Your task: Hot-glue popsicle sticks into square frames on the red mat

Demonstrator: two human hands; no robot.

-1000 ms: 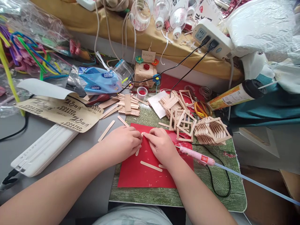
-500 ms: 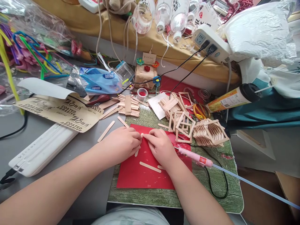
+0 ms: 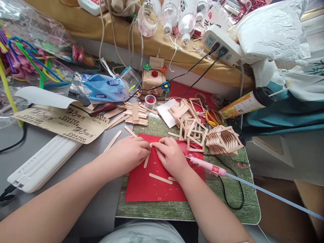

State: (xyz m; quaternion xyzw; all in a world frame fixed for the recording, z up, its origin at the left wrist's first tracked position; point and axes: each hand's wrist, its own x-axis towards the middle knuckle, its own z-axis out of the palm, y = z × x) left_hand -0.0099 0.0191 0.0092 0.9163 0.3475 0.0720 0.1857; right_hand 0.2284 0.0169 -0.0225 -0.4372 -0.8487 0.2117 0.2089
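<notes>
Over the red sheet (image 3: 139, 190), my left hand (image 3: 134, 152) and my right hand (image 3: 172, 156) meet with fingertips pinched. Between them shows the pale end of a wooden craft stick (image 3: 151, 144), mostly covered by the fingers. A narrow craft stick (image 3: 146, 161) slants down from under my left fingers; whether it joins the pinched piece is hidden. Below the hands lies a loose craft stick (image 3: 160, 178), and another stick (image 3: 171, 179) is partly covered by my right wrist. Right of my right hand rests a pink glue gun (image 3: 206, 165) with a long glue stick in its back.
Stacked stick frames (image 3: 224, 140) and loose square frames (image 3: 193, 131) stand behind the glue gun, near orange-handled scissors (image 3: 214, 118). A pile of sticks (image 3: 136, 113), sandpaper sheets (image 3: 63, 121) and a white power bank-like bar (image 3: 45, 163) lie left. A lidded cup (image 3: 248, 103) leans at right.
The whole view has shifted slightly left. Both hands keep their pinch at the same spot on the sheet, while more of the slanting stick shows below my left fingers.
</notes>
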